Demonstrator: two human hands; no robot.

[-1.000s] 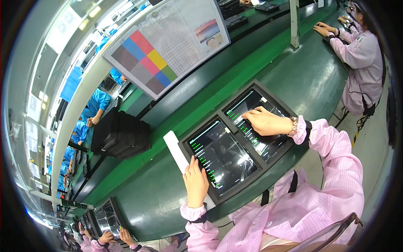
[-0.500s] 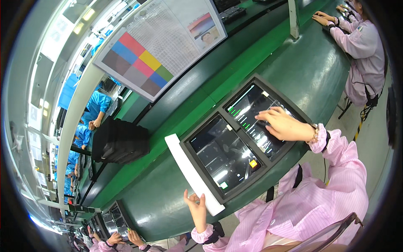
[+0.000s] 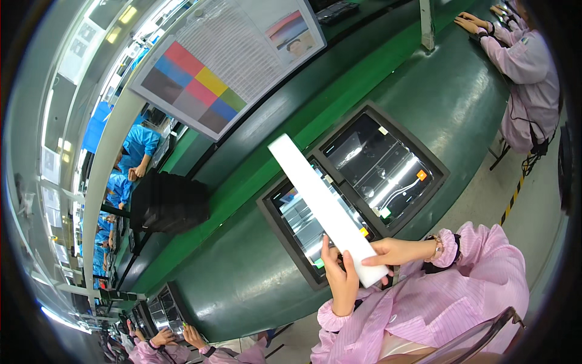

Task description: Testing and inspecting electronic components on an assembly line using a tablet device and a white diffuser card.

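Observation:
A long white bar (image 3: 321, 203) is held in both hands at its near end, and it lies slantwise above the left dark screen (image 3: 297, 225). My left hand (image 3: 341, 278) grips its left edge with thumb and fingers. From the right, my right hand (image 3: 397, 250) has its thumb on top and fingertips showing beneath. The bar hides part of the left screen. The right screen (image 3: 379, 167) is uncovered, mostly black with light reflections and small orange and green squares. Both screens sit side by side in a dark frame (image 3: 418, 144).
The frame rests on a green bench (image 3: 242, 285). A colour-block chart board (image 3: 212, 79) stands beyond, beside a grey post (image 3: 426, 24). A black covered box (image 3: 170, 202) is at left. Co-workers sit at the far right (image 3: 524, 60) and lower left (image 3: 163, 340).
The white bar has moved from the frame's left side to above the left screen, now in both hands. My right hand has left the right screen, whose green lines are gone.

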